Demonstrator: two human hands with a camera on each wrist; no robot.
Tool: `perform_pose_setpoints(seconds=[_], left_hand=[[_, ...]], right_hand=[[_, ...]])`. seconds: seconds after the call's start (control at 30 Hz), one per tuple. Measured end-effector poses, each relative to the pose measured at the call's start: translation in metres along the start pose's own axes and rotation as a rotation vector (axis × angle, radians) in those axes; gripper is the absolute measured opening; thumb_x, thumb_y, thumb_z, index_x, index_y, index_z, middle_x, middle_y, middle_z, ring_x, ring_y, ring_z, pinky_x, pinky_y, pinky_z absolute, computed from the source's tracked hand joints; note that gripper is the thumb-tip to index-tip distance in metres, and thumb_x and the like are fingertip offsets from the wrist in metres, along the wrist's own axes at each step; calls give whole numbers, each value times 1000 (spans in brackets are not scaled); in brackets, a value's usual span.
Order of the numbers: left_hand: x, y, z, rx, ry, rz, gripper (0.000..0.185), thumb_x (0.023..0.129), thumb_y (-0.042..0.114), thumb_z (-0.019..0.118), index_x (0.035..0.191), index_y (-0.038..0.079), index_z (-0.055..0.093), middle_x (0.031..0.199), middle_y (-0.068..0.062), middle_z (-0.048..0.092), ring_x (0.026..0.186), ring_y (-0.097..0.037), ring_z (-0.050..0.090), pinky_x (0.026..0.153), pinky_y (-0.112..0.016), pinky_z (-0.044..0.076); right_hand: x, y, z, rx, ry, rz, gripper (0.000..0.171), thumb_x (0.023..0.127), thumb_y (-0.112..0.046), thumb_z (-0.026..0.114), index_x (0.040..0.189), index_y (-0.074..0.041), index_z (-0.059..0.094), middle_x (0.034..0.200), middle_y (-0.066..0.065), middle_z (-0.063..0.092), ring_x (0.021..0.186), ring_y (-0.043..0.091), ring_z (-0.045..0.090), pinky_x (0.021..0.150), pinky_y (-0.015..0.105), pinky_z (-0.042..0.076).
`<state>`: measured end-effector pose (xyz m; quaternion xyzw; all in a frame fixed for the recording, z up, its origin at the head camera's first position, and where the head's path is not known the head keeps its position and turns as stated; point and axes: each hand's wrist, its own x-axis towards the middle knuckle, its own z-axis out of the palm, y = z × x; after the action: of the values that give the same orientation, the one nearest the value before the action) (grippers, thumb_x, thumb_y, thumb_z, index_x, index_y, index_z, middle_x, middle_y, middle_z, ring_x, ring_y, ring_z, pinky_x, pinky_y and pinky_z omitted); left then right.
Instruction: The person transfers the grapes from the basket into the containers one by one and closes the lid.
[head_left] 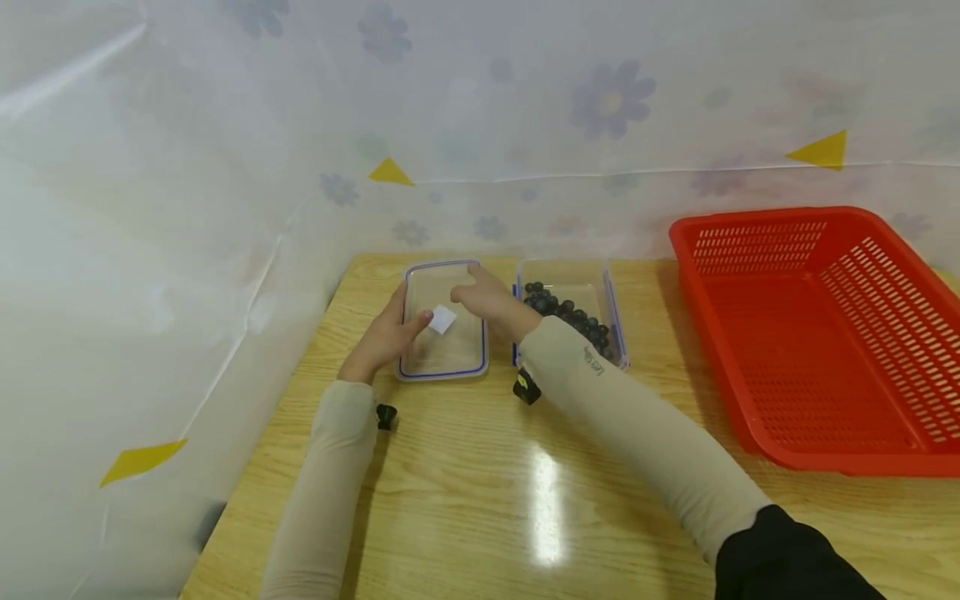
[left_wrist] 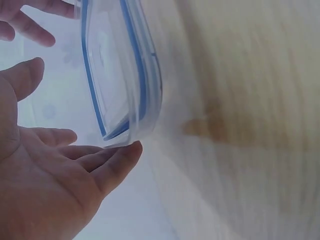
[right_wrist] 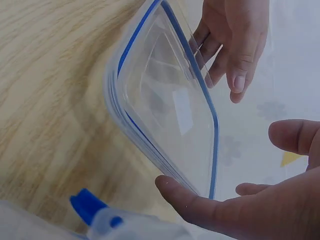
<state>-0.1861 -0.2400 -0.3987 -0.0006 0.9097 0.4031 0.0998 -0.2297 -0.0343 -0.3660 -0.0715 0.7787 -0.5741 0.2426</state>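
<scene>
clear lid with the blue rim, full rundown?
The lid is a clear plastic rectangle with rounded corners, a blue seal round its rim and a small white label near the middle. It lies on the wooden table, left of the container of dark berries. The left hand touches its left edge with straight fingers; the right hand reaches over its far right side.

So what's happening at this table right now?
A person has both hands at a clear lid with blue trim lying on the wooden table. The left hand touches its left edge, and the right hand reaches over its far right side. Beside it stands an open container of dark berries, with a red basket further right.
</scene>
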Motion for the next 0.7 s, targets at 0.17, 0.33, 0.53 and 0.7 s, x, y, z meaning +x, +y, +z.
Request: perform_pose_setpoints(seconds=[0.17,0.33,0.53,0.7], left_hand=[[-4,9,-5,-29,30,41,83,106,42,52,164,15,-2,167,-17,12,149,-40,19,116,-59,23],[-7,17,-7,-21,58,83,84,105,43,52,164,15,-1,168,-12,8,151,-37,15,118,-58,19],[-9,25,-8,0,85,100,83,105,44,52,164,18,0,168,-10,7,151,-36,13,118,-57,17],[-12,34,-7,26,149,120,79,105,40,52,165,21,5,168,-11,12,147,-40,24,116,-58,26]], right_hand=[[-5,-10,-6,-52,17,-14,78,97,-21,58,163,-14,17,168,8,15,151,32,19,119,50,22],[-11,-16,-15,-88,38,-24,77,97,-23,58,163,-18,20,168,6,16,150,32,21,117,53,24],[-17,-20,-27,-69,64,-69,70,99,-20,55,162,-16,26,164,13,26,134,32,43,105,49,44],[-22,-24,-33,-5,129,-118,66,98,-15,55,160,-14,32,155,19,39,81,16,51,88,42,51]])
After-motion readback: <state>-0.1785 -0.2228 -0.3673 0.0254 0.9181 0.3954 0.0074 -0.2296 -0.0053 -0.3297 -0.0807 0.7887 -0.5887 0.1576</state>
